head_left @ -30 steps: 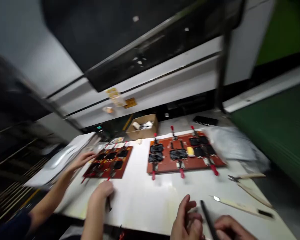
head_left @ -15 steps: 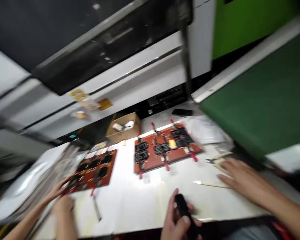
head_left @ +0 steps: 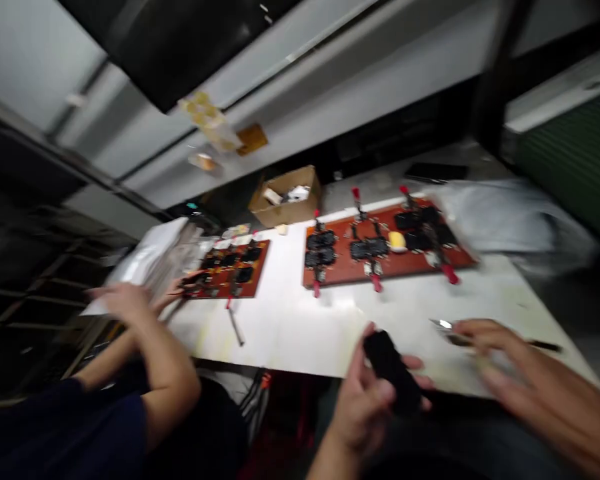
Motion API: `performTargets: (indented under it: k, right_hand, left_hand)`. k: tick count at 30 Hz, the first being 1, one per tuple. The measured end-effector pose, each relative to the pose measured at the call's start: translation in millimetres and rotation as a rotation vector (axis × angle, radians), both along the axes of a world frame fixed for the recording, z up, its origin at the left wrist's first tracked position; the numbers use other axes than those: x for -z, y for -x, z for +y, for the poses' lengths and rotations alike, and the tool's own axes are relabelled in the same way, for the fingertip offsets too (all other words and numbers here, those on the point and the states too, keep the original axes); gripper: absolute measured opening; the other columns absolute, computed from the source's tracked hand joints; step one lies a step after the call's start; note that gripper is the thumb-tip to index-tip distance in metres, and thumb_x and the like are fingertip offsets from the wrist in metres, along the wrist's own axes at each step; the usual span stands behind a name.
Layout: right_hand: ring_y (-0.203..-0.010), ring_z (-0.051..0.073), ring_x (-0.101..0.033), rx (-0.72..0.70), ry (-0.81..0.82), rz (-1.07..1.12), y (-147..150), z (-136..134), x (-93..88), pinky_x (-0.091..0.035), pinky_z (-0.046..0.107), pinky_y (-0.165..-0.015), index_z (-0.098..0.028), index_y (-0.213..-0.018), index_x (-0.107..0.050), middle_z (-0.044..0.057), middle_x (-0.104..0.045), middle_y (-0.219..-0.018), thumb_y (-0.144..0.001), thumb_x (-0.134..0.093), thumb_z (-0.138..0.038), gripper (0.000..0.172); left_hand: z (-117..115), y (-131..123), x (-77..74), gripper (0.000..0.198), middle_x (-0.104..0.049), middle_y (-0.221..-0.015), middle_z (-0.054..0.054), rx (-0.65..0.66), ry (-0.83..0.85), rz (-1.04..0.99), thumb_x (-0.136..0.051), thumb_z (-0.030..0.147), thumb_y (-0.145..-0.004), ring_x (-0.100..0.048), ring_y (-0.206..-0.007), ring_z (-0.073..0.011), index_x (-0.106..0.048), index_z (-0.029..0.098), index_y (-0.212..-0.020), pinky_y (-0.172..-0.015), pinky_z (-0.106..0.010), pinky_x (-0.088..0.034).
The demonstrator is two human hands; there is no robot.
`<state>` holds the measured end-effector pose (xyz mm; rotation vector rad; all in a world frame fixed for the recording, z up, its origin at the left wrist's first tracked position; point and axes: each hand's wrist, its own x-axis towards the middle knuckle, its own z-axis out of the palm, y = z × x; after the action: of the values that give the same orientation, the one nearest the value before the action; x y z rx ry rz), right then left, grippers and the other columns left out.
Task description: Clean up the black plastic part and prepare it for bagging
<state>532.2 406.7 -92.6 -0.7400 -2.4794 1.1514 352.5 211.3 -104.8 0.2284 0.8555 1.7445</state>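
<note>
My left hand [head_left: 367, 400] grips a small flat black part [head_left: 391, 373] at the near edge of the white table [head_left: 290, 320]. My right hand [head_left: 490, 353] lies over a thin knife-like tool [head_left: 445, 325] on the table's near right; its fingers look bent on the handle, blurred by motion. In front of me stands a red-brown fixture board [head_left: 385, 250] with black parts and red-handled clamps.
A co-worker in a dark sleeve sits at my left, both hands [head_left: 130, 300] near a smaller red board [head_left: 227, 270]. A loose metal rod [head_left: 235, 325] lies beside it. An open cardboard box [head_left: 285, 197], a phone [head_left: 435, 172] and clear plastic bags [head_left: 510, 220] lie further back.
The view has swung. My right hand has come back from the far right edge onto the knife-like tool. My left hand keeps its hold on the black part. The co-worker's arm has lifted.
</note>
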Motion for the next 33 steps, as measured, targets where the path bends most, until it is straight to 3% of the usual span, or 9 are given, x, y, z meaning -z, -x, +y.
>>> performTargets:
  k: [3,7,11,13,16,22,27,30,33]
  right_hand:
    - [-0.127,0.027,-0.064,-0.308,-0.079,0.130,15.3,-19.2,-37.9,-0.060,0.042,-0.103,-0.034,-0.148,-0.047,0.009,-0.064,-0.139,-0.104,-0.054,-0.033,0.044]
    - [-0.119,0.028,-0.063,-0.343,-0.274,0.168,33.5,-17.8,-70.5,-0.043,0.054,-0.119,-0.026,-0.148,-0.054,0.009,-0.066,-0.129,-0.103,-0.063,-0.030,0.046]
    - [-0.114,0.031,-0.060,-0.367,-0.388,0.132,42.2,-13.2,-86.9,-0.050,0.052,-0.100,-0.025,-0.127,-0.069,0.009,-0.067,-0.123,-0.097,-0.074,-0.034,0.031]
    - [-0.110,0.032,-0.060,-0.394,-0.430,0.121,48.7,-14.7,-91.8,-0.051,0.051,-0.093,-0.022,-0.117,-0.072,0.009,-0.067,-0.118,-0.091,-0.080,-0.033,0.029]
    - [-0.104,0.031,-0.060,-0.423,-0.485,0.115,58.2,-19.7,-95.3,-0.049,0.050,-0.091,-0.020,-0.107,-0.073,0.009,-0.068,-0.110,-0.088,-0.081,-0.028,0.023]
    - [-0.096,0.031,-0.056,-0.380,-0.578,0.110,65.3,-28.4,-93.4,-0.042,0.047,-0.082,-0.018,-0.107,-0.073,0.011,-0.067,-0.103,-0.088,-0.077,-0.031,0.023]
    - [-0.087,0.028,-0.050,-0.346,-0.623,0.152,67.4,-26.9,-92.9,-0.035,0.042,-0.075,-0.022,-0.088,-0.070,0.009,-0.062,-0.092,-0.088,-0.080,-0.033,0.015]
    - [-0.081,0.025,-0.047,-0.384,-0.594,0.183,66.3,-23.7,-93.4,-0.032,0.040,-0.072,-0.023,-0.079,-0.064,0.006,-0.059,-0.085,-0.094,-0.073,-0.026,0.018]
    - [-0.080,0.023,-0.047,-0.430,-0.566,0.213,59.9,-21.1,-95.4,-0.032,0.039,-0.071,-0.022,-0.081,-0.065,0.004,-0.059,-0.084,-0.098,-0.070,-0.024,0.018]
  left_hand:
    - [3.8,10.9,-18.5,0.108,-0.071,-0.135,-0.016,-0.019,0.045,-0.027,-0.082,0.043,-0.087,-0.076,-0.112,-0.0356,-0.010,0.040,-0.167,-0.077,-0.037,-0.063]
    - [7.6,12.3,-32.8,0.108,-0.073,-0.128,-0.010,-0.022,0.081,-0.054,-0.084,0.050,-0.083,-0.076,-0.106,-0.0320,-0.017,0.044,-0.168,-0.066,-0.031,-0.061]
    - [10.4,2.9,-36.9,0.105,-0.068,-0.140,-0.008,-0.100,0.139,-0.004,-0.087,0.052,-0.077,-0.070,-0.122,-0.0323,-0.032,0.038,-0.166,-0.097,-0.043,-0.061]
    - [11.6,-0.6,-37.6,0.103,-0.065,-0.145,-0.009,-0.125,0.149,0.006,-0.086,0.053,-0.077,-0.066,-0.130,-0.0348,-0.035,0.037,-0.165,-0.111,-0.050,-0.055]
    - [12.3,-2.6,-39.8,0.105,-0.066,-0.145,-0.012,-0.115,0.157,0.019,-0.083,0.055,-0.080,-0.063,-0.136,-0.0395,-0.029,0.036,-0.167,-0.114,-0.057,-0.051]
    - [8.6,-0.4,-40.2,0.104,-0.064,-0.149,-0.013,-0.111,0.168,0.062,-0.083,0.058,-0.079,-0.063,-0.135,-0.0404,-0.034,0.034,-0.166,-0.118,-0.056,-0.049]
    - [4.8,-1.0,-37.3,0.104,-0.064,-0.150,-0.012,-0.100,0.223,0.058,-0.084,0.065,-0.076,-0.062,-0.138,-0.0391,-0.038,0.034,-0.165,-0.120,-0.052,-0.048]
    - [4.0,-3.2,-37.0,0.104,-0.066,-0.147,-0.012,-0.094,0.233,0.048,-0.082,0.069,-0.077,-0.064,-0.134,-0.0369,-0.039,0.034,-0.165,-0.112,-0.046,-0.054]
    - [2.6,-2.2,-34.4,0.106,-0.068,-0.140,-0.013,-0.061,0.197,0.049,-0.082,0.067,-0.079,-0.075,-0.101,-0.0280,-0.033,0.035,-0.167,-0.087,-0.038,-0.064]
